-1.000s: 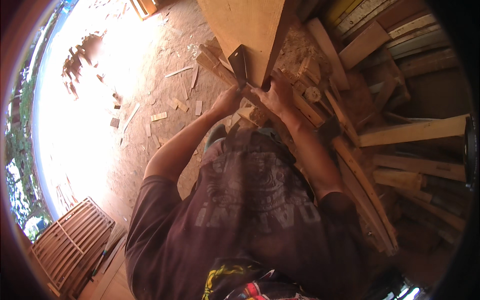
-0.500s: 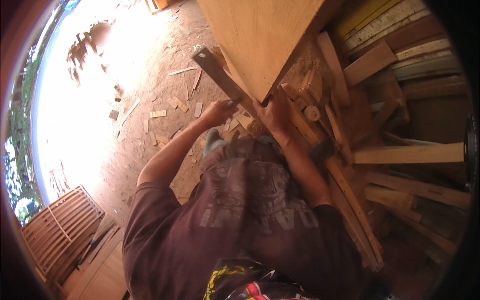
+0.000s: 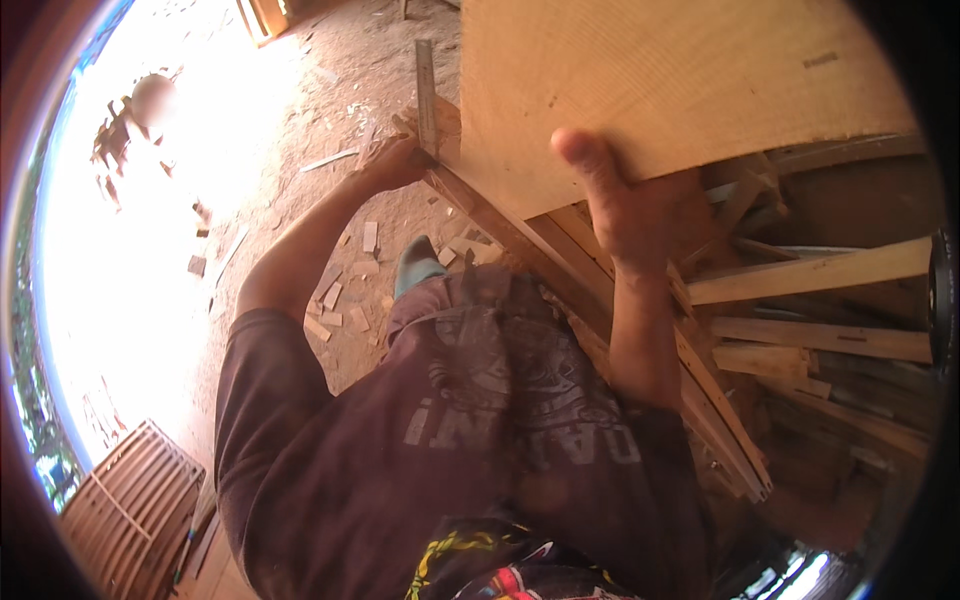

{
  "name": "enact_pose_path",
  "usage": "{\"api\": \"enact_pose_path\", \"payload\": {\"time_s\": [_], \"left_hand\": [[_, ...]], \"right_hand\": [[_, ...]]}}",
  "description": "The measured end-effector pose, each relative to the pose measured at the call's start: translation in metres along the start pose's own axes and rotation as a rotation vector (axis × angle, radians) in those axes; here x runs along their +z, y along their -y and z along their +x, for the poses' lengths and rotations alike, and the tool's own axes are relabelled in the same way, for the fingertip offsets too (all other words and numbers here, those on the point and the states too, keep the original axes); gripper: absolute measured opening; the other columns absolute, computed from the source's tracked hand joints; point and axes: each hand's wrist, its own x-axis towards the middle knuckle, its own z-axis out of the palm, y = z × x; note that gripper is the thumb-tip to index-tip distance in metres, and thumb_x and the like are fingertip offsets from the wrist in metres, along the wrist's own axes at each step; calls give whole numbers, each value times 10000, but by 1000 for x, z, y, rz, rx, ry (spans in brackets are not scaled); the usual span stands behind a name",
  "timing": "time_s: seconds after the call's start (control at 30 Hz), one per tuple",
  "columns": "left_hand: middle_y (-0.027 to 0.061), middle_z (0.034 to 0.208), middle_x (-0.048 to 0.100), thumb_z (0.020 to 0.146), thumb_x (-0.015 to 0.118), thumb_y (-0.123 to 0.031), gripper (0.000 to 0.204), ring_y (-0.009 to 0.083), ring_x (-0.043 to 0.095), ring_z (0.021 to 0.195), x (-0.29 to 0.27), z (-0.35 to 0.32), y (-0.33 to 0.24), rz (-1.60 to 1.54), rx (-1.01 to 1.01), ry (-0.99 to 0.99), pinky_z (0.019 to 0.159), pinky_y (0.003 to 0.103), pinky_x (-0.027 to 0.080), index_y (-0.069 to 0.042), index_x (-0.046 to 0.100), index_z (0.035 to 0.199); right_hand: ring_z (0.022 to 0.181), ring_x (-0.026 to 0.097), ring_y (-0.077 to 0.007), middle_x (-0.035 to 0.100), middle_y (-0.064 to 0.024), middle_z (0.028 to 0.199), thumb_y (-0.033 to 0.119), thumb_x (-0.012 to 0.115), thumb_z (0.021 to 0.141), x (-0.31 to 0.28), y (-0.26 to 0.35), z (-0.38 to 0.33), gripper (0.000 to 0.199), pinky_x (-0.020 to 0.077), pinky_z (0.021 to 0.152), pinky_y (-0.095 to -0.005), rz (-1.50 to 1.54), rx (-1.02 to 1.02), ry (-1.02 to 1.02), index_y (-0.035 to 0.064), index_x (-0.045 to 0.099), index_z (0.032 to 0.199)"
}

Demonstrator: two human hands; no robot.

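A wide pale wooden board (image 3: 680, 90) fills the upper right, its broad face turned toward me. My right hand (image 3: 635, 215) grips its near edge, the thumb on the face and the fingers hidden behind. My left hand (image 3: 400, 165), beyond the board's left corner, is closed at the lower end of a flat metal ruler-like strip (image 3: 426, 95), which points away from me. The strip stands beside the board's left edge. Below the board, a long wooden beam (image 3: 520, 240) slants down to the right.
Small wood offcuts (image 3: 330, 295) litter the dirt floor near my foot (image 3: 418, 265). Timber pieces (image 3: 820, 340) are piled on the right. A slatted wooden panel (image 3: 135, 510) lies at lower left. Another person (image 3: 130, 125) is in the bright area at upper left.
The board has swung to the right and turned its broad face toward me. My right hand has moved right with it. My left hand and the metal strip have moved up and left, the strip turning upright.
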Motion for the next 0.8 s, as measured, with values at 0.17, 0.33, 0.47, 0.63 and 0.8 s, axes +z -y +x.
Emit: {"api": "enact_pose_path", "payload": {"time_s": [0.17,0.33,0.47,0.63,0.8], "left_hand": [[179,1261,678,871,786,-93,464,392,630,1231,7,10,9,-21,60,-123,1051,486,537,-57,652,1314],[184,1270,636,863,783,-100,478,410,641,1207,27,19,31,-256,86,-12,1053,478,525,-49,649,1319],[183,1303,630,864,783,-147,459,408,638,1229,17,10,6,-121,39,-107,1053,473,524,-50,668,1299],[183,1334,641,867,773,-244,491,415,621,1255,19,4,-18,-79,39,-496,1064,503,503,-85,680,1321],[159,1327,687,924,789,-257,550,236,627,1264,-9,-17,-85,-1019,-28,-376,1061,420,523,7,630,1379]], "right_hand": [[1068,671,-216,680,-111,1185,276,941,849,4,7,5,631,576,891,-360,5,-249,-226,-48,632,1293],[1251,629,-313,623,-183,1362,388,786,975,-26,57,24,671,566,1049,-470,9,-368,-433,-64,563,1417],[1306,606,-320,622,-183,1395,389,769,994,-28,99,54,655,554,1085,-511,100,-428,-664,-45,562,1440],[1320,591,-325,612,-173,1417,299,813,970,-57,89,54,646,542,1093,-514,377,-163,-940,-15,550,1469],[1330,604,-321,630,-147,1450,309,784,992,-102,15,30,620,525,1109,-548,569,109,-953,31,554,1497]]}}
